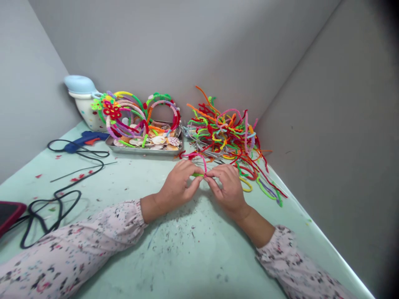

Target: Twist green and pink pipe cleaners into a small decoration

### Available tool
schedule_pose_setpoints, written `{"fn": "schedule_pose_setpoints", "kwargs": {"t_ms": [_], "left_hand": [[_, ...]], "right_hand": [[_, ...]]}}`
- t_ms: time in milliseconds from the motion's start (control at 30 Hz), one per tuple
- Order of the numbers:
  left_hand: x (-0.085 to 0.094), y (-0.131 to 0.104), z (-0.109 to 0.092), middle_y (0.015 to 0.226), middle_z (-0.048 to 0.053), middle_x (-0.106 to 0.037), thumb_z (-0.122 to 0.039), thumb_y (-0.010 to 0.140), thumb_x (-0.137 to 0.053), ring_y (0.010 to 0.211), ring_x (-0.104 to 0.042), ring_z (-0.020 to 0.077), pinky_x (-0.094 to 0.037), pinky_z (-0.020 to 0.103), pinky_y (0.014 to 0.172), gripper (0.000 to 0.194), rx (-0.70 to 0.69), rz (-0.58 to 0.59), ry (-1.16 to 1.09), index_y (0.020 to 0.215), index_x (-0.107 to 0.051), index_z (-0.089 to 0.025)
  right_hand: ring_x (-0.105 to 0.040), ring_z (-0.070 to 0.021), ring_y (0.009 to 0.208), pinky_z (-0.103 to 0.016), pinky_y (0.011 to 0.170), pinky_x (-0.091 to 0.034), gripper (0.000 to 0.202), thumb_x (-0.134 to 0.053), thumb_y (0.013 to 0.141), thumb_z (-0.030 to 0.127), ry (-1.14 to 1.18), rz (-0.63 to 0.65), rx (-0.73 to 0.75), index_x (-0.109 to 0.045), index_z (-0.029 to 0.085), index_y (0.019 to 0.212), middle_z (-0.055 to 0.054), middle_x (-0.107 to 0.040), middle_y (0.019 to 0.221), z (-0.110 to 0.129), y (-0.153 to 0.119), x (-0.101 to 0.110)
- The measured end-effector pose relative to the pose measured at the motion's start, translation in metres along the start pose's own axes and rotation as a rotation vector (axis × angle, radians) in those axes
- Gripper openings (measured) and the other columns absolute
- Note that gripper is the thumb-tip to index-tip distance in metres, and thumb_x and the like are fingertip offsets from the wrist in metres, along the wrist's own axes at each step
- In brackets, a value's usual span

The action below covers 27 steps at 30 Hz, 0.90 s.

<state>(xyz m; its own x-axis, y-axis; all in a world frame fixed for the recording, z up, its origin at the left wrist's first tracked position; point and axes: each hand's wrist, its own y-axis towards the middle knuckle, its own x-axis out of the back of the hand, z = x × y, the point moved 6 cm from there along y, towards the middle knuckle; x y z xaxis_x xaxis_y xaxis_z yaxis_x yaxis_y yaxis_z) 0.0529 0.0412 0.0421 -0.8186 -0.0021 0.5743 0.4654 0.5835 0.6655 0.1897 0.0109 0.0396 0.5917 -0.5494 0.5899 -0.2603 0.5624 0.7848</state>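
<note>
Over the middle of the table, the fingertips of both hands meet around a pink pipe cleaner (205,162), which curves up and to the left from them. My left hand (181,182) is pinched, and a short bit of green pipe cleaner (197,175) shows between its thumb and forefinger. From the other side my right hand (227,189) pinches the pink one close to where the pieces meet. How the pieces join is hidden by the fingertips. Just behind my right hand lies a tangled heap of coloured pipe cleaners (224,133).
Behind my left hand, a metal tray (145,152) holds shells and rings of pipe cleaners (124,110). A blue glue gun (84,139), a black cord (60,193), a white cup with a blue lid (85,104) and a red-edged device (12,214) occupy the left. Grey walls enclose the table.
</note>
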Motion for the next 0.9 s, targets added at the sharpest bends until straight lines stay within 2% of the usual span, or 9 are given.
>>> {"fn": "schedule_pose_setpoints", "kwargs": {"t_ms": [167, 300, 633, 900], "left_hand": [[-0.0009, -0.0006, 0.0015, 0.085, 0.004, -0.061, -0.018, 0.087, -0.051, 0.084, -0.053, 0.0181, -0.043, 0.034, 0.079, 0.007, 0.032, 0.025, -0.041, 0.091, -0.057, -0.018], [-0.001, -0.0008, 0.0035, 0.089, 0.005, -0.06, -0.018, 0.086, -0.053, 0.086, -0.054, 0.0179, -0.044, 0.033, 0.079, 0.011, 0.057, 0.016, -0.058, 0.097, -0.055, -0.018], [-0.0029, -0.0004, 0.0009, 0.086, 0.005, -0.06, -0.018, 0.089, -0.048, 0.085, -0.051, 0.0183, -0.042, 0.033, 0.08, 0.009, 0.016, 0.063, -0.043, 0.093, -0.056, -0.017], [-0.0053, -0.0011, -0.0003, 0.087, 0.005, -0.058, -0.015, 0.09, -0.044, 0.084, -0.049, 0.0189, -0.04, 0.033, 0.077, 0.011, -0.012, 0.101, -0.033, 0.093, -0.054, -0.017]], "right_hand": [[-0.057, -0.0201, 0.088, -0.038, 0.082, -0.041, 0.007, -0.06, 0.086, 0.023, 0.002, 0.009, -0.006, -0.058, 0.022, 0.093, -0.003, -0.066, 0.087, -0.001, -0.0007, -0.0007], [-0.057, -0.0206, 0.089, -0.039, 0.082, -0.041, 0.007, -0.059, 0.086, 0.024, 0.009, 0.02, -0.022, -0.058, 0.024, 0.093, -0.003, -0.065, 0.088, -0.0026, -0.0013, -0.0017], [-0.057, -0.0206, 0.089, -0.039, 0.082, -0.041, 0.007, -0.06, 0.086, 0.023, 0.02, 0.033, -0.01, -0.058, 0.022, 0.093, -0.004, -0.066, 0.088, -0.0023, -0.0015, -0.0019], [-0.055, -0.0209, 0.089, -0.039, 0.081, -0.04, 0.005, -0.055, 0.089, 0.025, 0.036, 0.092, -0.036, -0.057, 0.022, 0.093, -0.004, -0.064, 0.089, -0.004, -0.0023, -0.0055]]}}
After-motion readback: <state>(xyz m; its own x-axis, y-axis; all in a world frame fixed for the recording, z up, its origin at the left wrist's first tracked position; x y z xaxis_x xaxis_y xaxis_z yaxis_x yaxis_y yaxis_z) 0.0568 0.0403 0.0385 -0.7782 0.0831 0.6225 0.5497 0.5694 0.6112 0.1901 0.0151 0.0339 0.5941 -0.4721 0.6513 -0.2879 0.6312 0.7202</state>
